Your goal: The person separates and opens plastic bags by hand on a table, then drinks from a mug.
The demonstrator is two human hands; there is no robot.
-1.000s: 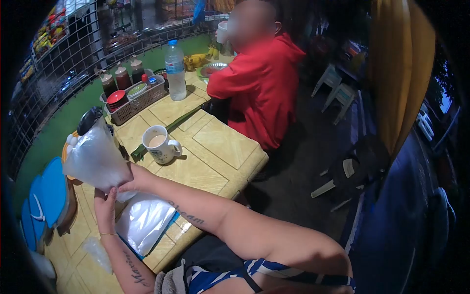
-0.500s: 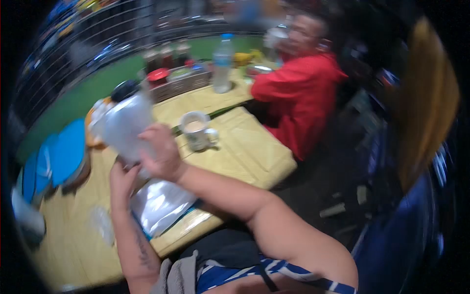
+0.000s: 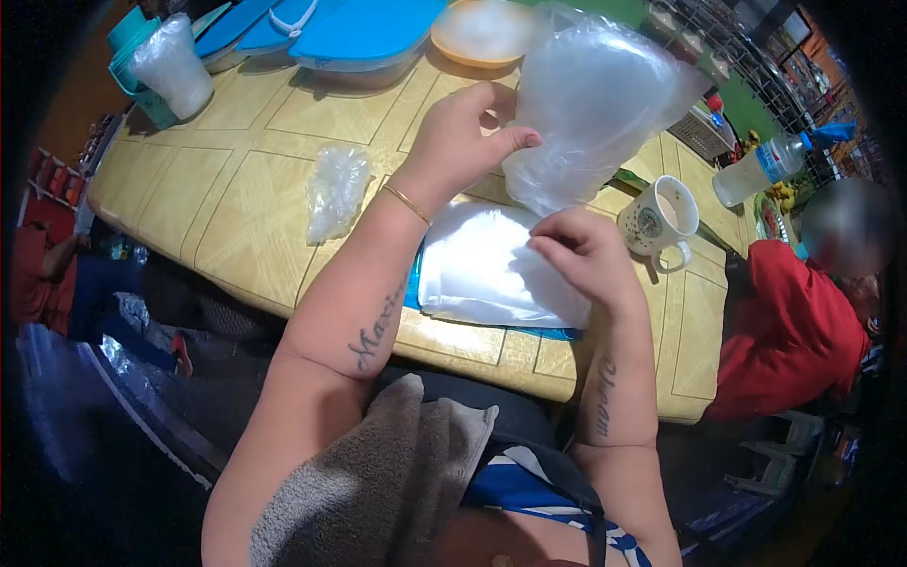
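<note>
A large, clear plastic bag [image 3: 595, 94] stands puffed up on the yellow table [image 3: 227, 203]. My left hand [image 3: 468, 142] is at its left side, thumb and fingers apart; whether it touches the bag is unclear. Over the right part of a flat stack of white plastic sheets [image 3: 487, 269] is my right hand [image 3: 586, 250], its fingers curled and thumb close to the forefinger; what it holds, if anything, cannot be made out. Blue edges show beneath the stack. A crumpled clear bag [image 3: 337, 192] lies left of my left forearm.
A mug [image 3: 658, 219] with a light brown drink stands right of my right hand. Beyond are a water bottle [image 3: 761, 170], blue-lidded containers [image 3: 364, 33], an orange bowl [image 3: 477, 57] and a teal container [image 3: 142, 94]. A person in red [image 3: 789, 331] is at the right.
The view has swung left and down. My hands, earlier together at the big bag's base, are now apart, with the right one over the white stack. The bag appears upright, beyond my hands.
</note>
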